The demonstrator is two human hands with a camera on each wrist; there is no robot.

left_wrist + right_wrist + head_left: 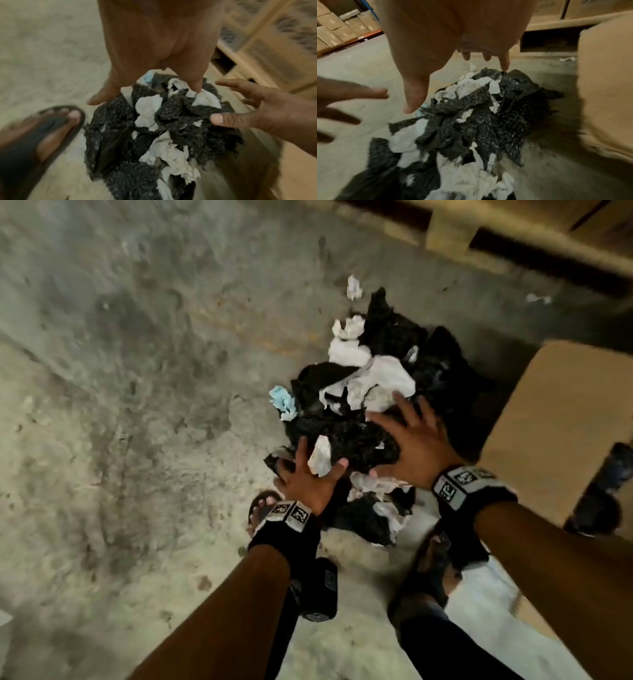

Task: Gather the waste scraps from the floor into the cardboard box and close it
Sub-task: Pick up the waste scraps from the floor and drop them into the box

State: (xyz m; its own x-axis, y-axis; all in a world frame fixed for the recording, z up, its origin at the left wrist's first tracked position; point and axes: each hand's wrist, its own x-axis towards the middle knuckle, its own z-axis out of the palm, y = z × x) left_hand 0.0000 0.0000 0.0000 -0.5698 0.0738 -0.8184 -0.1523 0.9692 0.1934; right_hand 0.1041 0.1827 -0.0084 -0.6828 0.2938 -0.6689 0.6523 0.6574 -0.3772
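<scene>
A heap of waste scraps (359,392), black bubble wrap mixed with crumpled white paper and one light blue piece (282,402), lies on the concrete floor. My left hand (308,470) hovers with spread fingers over the heap's near left edge and holds nothing. My right hand (404,436) is spread wide over the heap's right side, fingertips at a white paper. The cardboard box (565,422) stands just right of the heap. The left wrist view shows the heap (163,128) under my left hand (150,92), with the right hand (265,108) alongside. The right wrist view shows the heap (479,121) and box (607,81).
Loose white scraps lie apart from the heap, one behind it (354,287) and one further right (537,298). A wooden pallet (448,231) runs along the back. My sandalled foot (260,508) stands beside the left hand. Shelves with cartons (342,27) stand far left.
</scene>
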